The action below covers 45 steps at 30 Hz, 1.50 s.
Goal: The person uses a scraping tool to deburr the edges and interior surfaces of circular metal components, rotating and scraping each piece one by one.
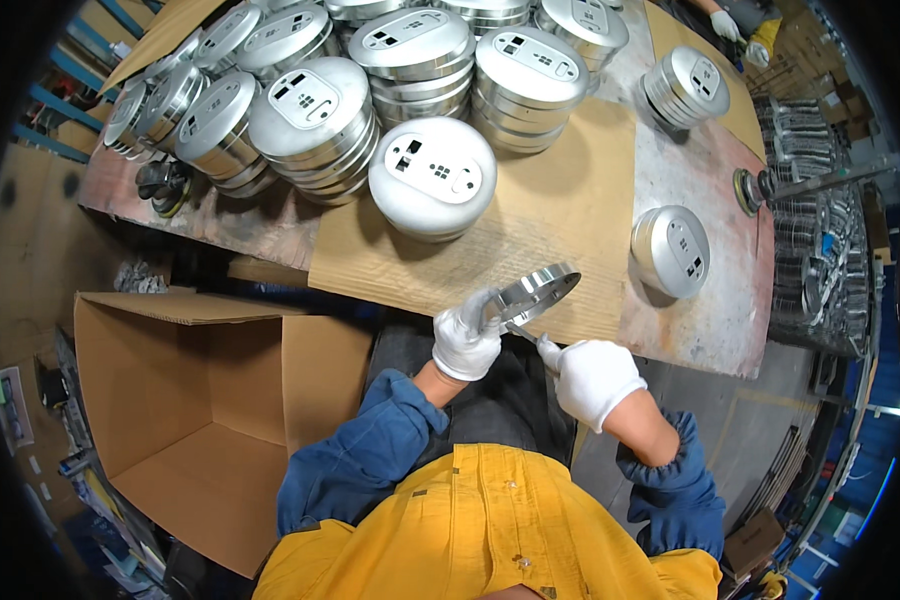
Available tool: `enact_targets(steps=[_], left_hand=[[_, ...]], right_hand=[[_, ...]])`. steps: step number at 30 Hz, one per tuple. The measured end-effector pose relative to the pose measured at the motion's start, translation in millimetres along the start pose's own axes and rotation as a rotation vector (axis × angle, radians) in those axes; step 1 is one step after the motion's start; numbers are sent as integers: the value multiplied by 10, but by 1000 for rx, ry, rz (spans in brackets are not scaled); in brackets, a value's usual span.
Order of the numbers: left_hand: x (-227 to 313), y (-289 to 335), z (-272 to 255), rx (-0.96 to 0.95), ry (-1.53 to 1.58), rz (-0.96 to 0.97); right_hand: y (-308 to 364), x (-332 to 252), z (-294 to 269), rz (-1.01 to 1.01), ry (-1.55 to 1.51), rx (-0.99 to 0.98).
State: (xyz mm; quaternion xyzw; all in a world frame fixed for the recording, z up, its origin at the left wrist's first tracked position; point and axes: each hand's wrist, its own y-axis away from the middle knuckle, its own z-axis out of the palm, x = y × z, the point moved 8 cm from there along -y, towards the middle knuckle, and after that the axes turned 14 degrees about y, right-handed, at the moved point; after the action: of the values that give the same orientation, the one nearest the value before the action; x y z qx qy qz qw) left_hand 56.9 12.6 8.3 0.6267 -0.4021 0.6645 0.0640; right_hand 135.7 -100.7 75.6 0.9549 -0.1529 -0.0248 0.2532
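My left hand (466, 342), in a white glove, grips the rim of a round silver metal housing (547, 283). The housing is tilted on edge, its hollow side partly showing, over the front edge of the table. In my white-gloved right hand (597, 382) is a thin metal hand tool (519, 331), its tip at the near rim of the housing. The tool's exact kind cannot be made out. Just beyond, a finished-looking silver disc-shaped housing (433, 180) with small cut-outs lies on a cardboard sheet (560, 215).
Stacks of similar housings (312, 105) fill the table's far left. A lone housing (670, 252) and a short stack (686, 88) stand at the right. Sanders (748, 190) lie at the edges. An open cardboard box (185, 400) sits at my left. Another person's gloved hand (725, 25) shows far right.
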Motion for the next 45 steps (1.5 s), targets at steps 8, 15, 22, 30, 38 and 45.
enact_targets(steps=[8, 15, 22, 30, 38, 45], left_hand=[[-78, -1, -61, 170, -92, -71], [-258, 60, -125, 267, -116, -264], [-197, 96, 126, 295, 411, -520], [-56, -473, 175, -268, 215, -549], [-132, -569, 121, -155, -184, -481], [76, -668, 280, -248, -347, -378]], right_hand=[[148, -188, 455, 156, -3, 78], [159, -171, 1002, 323, -145, 672], [81, 243, 971, 731, -1591, 795], [-74, 954, 599, 482, -1272, 871], [206, 1019, 385, 534, -1016, 881], [296, 425, 273, 240, -181, 203]])
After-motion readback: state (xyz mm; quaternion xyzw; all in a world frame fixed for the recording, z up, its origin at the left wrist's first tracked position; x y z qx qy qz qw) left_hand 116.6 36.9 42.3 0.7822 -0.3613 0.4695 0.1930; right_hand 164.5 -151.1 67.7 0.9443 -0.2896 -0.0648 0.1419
